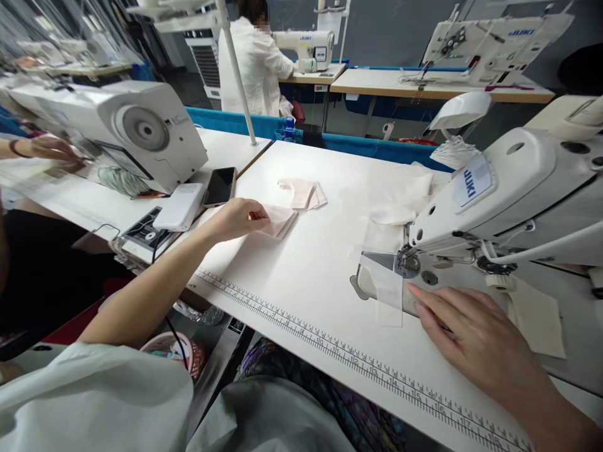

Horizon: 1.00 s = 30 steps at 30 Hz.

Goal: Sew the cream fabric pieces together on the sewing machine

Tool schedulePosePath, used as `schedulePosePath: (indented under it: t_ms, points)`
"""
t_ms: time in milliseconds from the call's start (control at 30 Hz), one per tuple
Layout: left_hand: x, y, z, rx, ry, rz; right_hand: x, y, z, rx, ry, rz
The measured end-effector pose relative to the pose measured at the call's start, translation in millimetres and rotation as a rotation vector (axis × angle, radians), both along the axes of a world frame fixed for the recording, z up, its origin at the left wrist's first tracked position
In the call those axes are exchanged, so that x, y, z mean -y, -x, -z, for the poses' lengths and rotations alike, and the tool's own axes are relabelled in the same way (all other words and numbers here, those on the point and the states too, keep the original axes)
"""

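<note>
My left hand (pixel 242 220) is closed in a pinch at the edge of a stack of pale pink fabric pieces (pixel 281 222); whether a piece is between the fingertips is too small to tell. Behind the stack lie smaller pink cut pieces (pixel 306 193). My right hand (pixel 464 320) rests palm down with fingers extended, beside the needle area of the sewing machine (pixel 509 182). Just left of its fingertips, a thin translucent piece (pixel 390 298) lies on the table under the machine's needle area. More pale pink fabric (pixel 400 191) is spread behind the needle.
A printed ruler (pixel 320 342) runs along the front edge of the white table (pixel 301 276). At the left are a phone (pixel 220 186), a white box (pixel 179 207) and another sewing machine (pixel 141 132) with a person's hand (pixel 51 149). One person (pixel 249 69) sits behind.
</note>
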State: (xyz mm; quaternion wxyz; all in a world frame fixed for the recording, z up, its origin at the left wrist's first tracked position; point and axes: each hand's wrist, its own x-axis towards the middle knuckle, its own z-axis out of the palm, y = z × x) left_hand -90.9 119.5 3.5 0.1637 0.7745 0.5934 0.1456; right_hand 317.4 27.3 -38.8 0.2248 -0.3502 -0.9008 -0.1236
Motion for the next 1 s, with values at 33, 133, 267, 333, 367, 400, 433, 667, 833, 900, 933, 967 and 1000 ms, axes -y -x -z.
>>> schedulePosePath:
  t_ms: [33,133,267,333,367,400,433,667,833,900,933,967,1000]
  points:
    - [-0.1,0.5,-1.6,0.037,0.037,-0.002,-0.3,-0.7,0.4,0.008,-0.002,0.005]
    - [11.4,-9.6,-2.5,0.256,0.18,0.009,-0.5,-2.1,1.3,0.038,-0.018,0.012]
    - [57.8,-47.5,12.0,0.374,0.081,0.07,0.8,-3.7,1.3,0.048,0.003,0.013]
    - [87.5,-66.7,24.0,0.258,-0.133,0.264,1.6,-4.4,1.2,0.044,0.009,0.016]
    - [101.7,-74.2,30.1,0.166,-0.193,0.349,1.9,-4.5,1.1,0.043,0.01,0.014]
    - [114.7,-80.0,35.9,0.054,-0.224,0.414,2.1,-4.2,1.1,0.042,0.009,0.011]
    - [126.1,-84.2,41.2,-0.043,-0.243,0.46,2.3,-3.5,0.9,0.04,0.006,0.006]
    - [157.9,-92.4,57.0,-0.29,-0.291,0.425,4.5,6.4,-7.5,0.033,-0.02,-0.054]
    - [157.8,-94.9,57.4,-0.282,-0.284,0.4,3.6,7.2,-17.5,0.106,-0.064,-0.172]
    - [158.0,-95.0,57.5,-0.28,-0.281,0.401,4.0,7.0,-18.0,0.108,-0.05,-0.185]
    - [158.2,-95.0,57.5,-0.277,-0.28,0.4,4.6,7.2,-17.2,0.092,-0.041,-0.174]
    - [158.2,-95.0,57.5,-0.273,-0.282,0.398,5.3,7.5,-16.0,0.071,-0.031,-0.158]
    - [158.3,-94.9,57.4,-0.268,-0.287,0.396,6.1,7.9,-14.5,0.045,-0.025,-0.145]
